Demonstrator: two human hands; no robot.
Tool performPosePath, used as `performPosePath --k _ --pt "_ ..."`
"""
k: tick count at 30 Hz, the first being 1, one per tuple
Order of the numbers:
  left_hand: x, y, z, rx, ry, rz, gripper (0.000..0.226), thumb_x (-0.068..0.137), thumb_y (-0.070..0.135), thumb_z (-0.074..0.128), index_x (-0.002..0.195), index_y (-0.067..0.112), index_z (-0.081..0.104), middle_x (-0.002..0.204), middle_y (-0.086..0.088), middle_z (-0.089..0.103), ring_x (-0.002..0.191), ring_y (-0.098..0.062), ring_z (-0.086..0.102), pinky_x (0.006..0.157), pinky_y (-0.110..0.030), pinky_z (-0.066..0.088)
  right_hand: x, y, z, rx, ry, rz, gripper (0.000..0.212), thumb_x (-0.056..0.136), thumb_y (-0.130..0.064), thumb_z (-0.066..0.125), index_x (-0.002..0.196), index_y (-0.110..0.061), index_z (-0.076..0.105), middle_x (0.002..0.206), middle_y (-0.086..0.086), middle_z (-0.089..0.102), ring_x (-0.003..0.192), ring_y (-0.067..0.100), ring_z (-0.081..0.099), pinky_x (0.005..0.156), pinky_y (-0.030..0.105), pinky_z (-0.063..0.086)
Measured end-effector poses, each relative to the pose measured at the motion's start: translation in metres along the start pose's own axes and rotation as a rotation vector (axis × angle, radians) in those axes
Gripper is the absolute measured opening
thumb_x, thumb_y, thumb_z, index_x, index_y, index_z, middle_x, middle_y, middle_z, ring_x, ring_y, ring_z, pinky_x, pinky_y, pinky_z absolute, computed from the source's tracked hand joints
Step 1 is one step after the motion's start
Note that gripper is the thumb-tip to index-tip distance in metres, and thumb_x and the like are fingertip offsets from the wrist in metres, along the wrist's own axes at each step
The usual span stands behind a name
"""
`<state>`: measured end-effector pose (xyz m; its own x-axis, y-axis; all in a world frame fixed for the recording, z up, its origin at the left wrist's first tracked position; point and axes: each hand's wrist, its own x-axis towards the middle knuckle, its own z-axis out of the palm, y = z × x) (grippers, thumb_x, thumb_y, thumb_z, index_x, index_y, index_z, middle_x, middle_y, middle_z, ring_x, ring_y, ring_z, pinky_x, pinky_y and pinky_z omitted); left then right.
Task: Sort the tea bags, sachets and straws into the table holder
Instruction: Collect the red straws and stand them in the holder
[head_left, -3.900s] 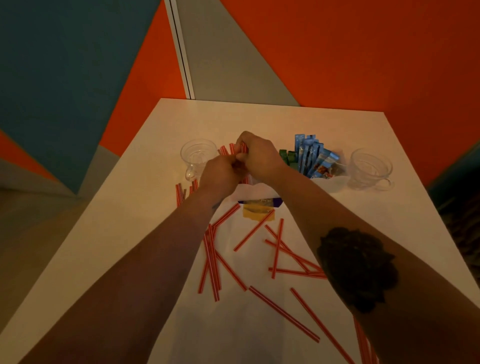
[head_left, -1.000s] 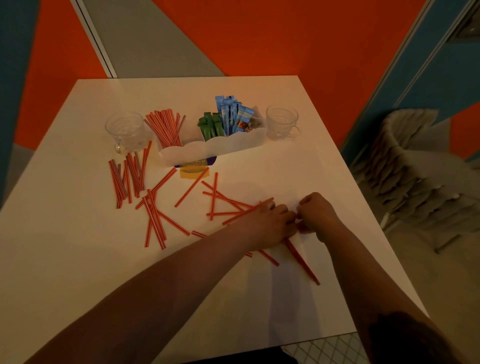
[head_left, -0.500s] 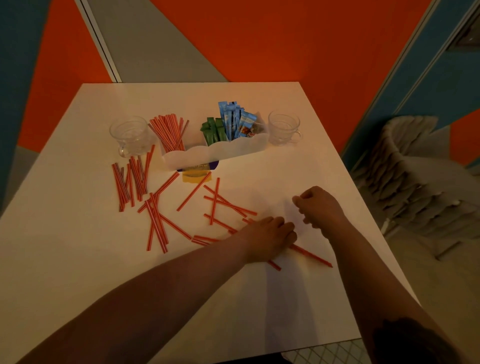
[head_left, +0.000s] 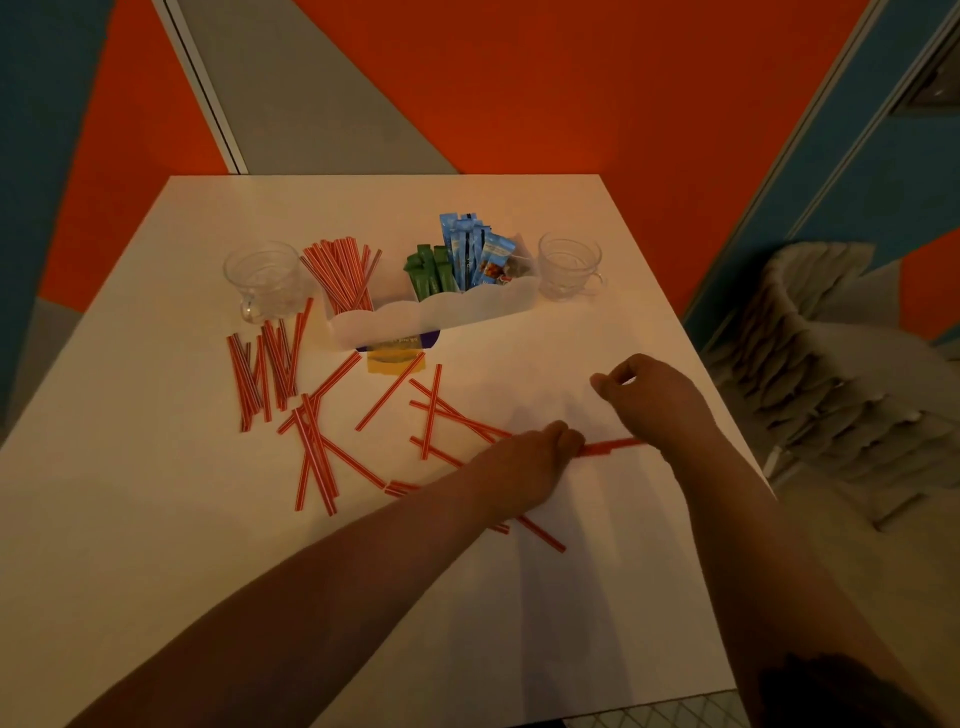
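Observation:
A white scalloped table holder (head_left: 431, 317) stands at the back of the white table (head_left: 156, 519). Red striped straws (head_left: 340, 275) fill its left compartment, with green sachets (head_left: 428, 273) and blue sachets (head_left: 467, 249) to the right. A yellow and purple tea bag (head_left: 395, 358) lies against its front. Loose straws (head_left: 436, 415) are scattered over the table. My left hand (head_left: 530, 462) grips a few straws (head_left: 613, 446) that stick out to the right. My right hand (head_left: 649, 400) hovers just beyond them, fingers curled with thumb and fingertips together, nothing visible in them.
A clear glass cup (head_left: 265, 280) stands left of the holder and another (head_left: 569, 265) right of it. More straws lie in a pile (head_left: 265, 369) at the left and one (head_left: 540, 532) near my left forearm. A grey textured chair (head_left: 831, 374) sits past the table's right edge.
Both hands came back from the holder to the table's right front. My left hand gathered straws there and now lifts their ends; my right hand rose off the table.

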<state>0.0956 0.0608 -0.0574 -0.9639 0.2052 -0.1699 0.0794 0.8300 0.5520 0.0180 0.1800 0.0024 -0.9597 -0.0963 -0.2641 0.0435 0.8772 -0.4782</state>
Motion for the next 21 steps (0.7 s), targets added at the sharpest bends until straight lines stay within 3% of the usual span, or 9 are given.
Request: performPosePath --k 3,5,7,9,12,14,16,19,21 --pt "0.002 -0.005 -0.012 -0.139 0.061 -0.007 0.036 0.102 0.038 0.02 0.125 0.021 0.043 0.123 -0.006 0.055 0.103 -0.018 0.054 0.097 -0.032 0.042 -0.004 -0.01 -0.015 -0.121 0.094 0.002 0.039 0.094 -0.051 0.041 0.111 -0.02 0.057 0.085 -0.006 0.052 0.107 0.024 0.054 0.11 0.054 0.025" --pt "0.005 -0.011 -0.02 -0.093 0.115 0.032 0.03 0.103 0.026 0.029 0.13 0.019 0.04 0.129 -0.005 0.05 0.105 -0.015 0.052 0.095 -0.026 0.042 -0.003 -0.015 -0.021 -0.024 0.123 -0.01 0.042 0.095 -0.051 0.038 0.114 -0.019 0.057 0.095 -0.004 0.056 0.106 0.025 0.055 0.106 0.051 0.033" --pt "0.009 -0.017 -0.027 -0.046 0.174 0.063 0.033 0.099 0.012 0.041 0.132 0.01 0.039 0.129 -0.009 0.048 0.106 -0.016 0.052 0.091 -0.018 0.04 -0.001 -0.023 -0.02 0.268 0.072 -0.013 0.039 0.096 -0.046 0.041 0.113 -0.015 0.058 0.099 0.001 0.06 0.096 0.022 0.057 0.095 0.043 0.045" --pt "0.011 -0.019 -0.031 -0.099 0.235 0.094 0.031 0.097 0.008 0.043 0.128 0.006 0.042 0.124 -0.011 0.051 0.099 -0.013 0.049 0.083 -0.012 0.032 0.003 -0.032 -0.016 0.524 0.04 -0.021 0.028 0.096 -0.036 0.046 0.109 -0.014 0.059 0.098 0.004 0.061 0.093 0.022 0.059 0.092 0.043 0.05" --pt "0.012 -0.02 -0.037 -0.231 0.341 0.069 0.028 0.099 0.012 0.039 0.126 0.008 0.044 0.118 -0.009 0.055 0.097 -0.006 0.045 0.087 -0.018 0.037 0.009 -0.045 -0.005 0.66 0.245 -0.043 0.018 0.093 -0.027 0.053 0.108 -0.019 0.058 0.114 0.004 0.057 0.101 0.02 0.055 0.093 0.043 0.05" --pt "0.011 -0.022 -0.039 -0.293 0.372 0.039 0.026 0.099 0.014 0.037 0.124 0.008 0.045 0.116 -0.007 0.056 0.098 -0.006 0.046 0.09 -0.019 0.037 0.01 -0.052 -0.001 0.654 0.404 -0.042 0.032 0.087 -0.034 0.062 0.116 -0.024 0.053 0.135 0.001 0.042 0.121 0.022 0.044 0.101 0.044 0.045" --pt "0.008 -0.021 -0.04 -0.305 0.381 0.019 0.027 0.1 0.015 0.037 0.125 0.009 0.045 0.115 -0.004 0.055 0.098 -0.006 0.047 0.091 -0.019 0.038 0.011 -0.058 0.0 0.771 0.404 -0.015 0.049 0.083 -0.032 0.068 0.125 -0.024 0.044 0.14 0.001 0.034 0.123 0.022 0.044 0.097 0.04 0.048" --pt "0.005 -0.024 -0.04 -0.301 0.361 -0.019 0.029 0.099 0.016 0.039 0.127 0.011 0.043 0.11 0.001 0.052 0.096 -0.006 0.047 0.081 -0.017 0.042 0.009 -0.066 0.003 1.032 0.237 -0.019 0.043 0.09 -0.014 0.06 0.129 -0.018 0.042 0.126 0.003 0.049 0.095 0.014 0.059 0.073 0.026 0.055" --pt "0.003 -0.027 -0.04 -0.333 0.345 -0.045 0.031 0.099 0.016 0.041 0.129 0.011 0.042 0.108 -0.001 0.051 0.089 -0.008 0.048 0.073 -0.016 0.045 0.003 -0.075 0.008 1.028 0.183 -0.112 0.025 0.096 -0.008 0.048 0.12 -0.013 0.051 0.102 0.001 0.06 0.086 0.013 0.061 0.07 0.022 0.054"
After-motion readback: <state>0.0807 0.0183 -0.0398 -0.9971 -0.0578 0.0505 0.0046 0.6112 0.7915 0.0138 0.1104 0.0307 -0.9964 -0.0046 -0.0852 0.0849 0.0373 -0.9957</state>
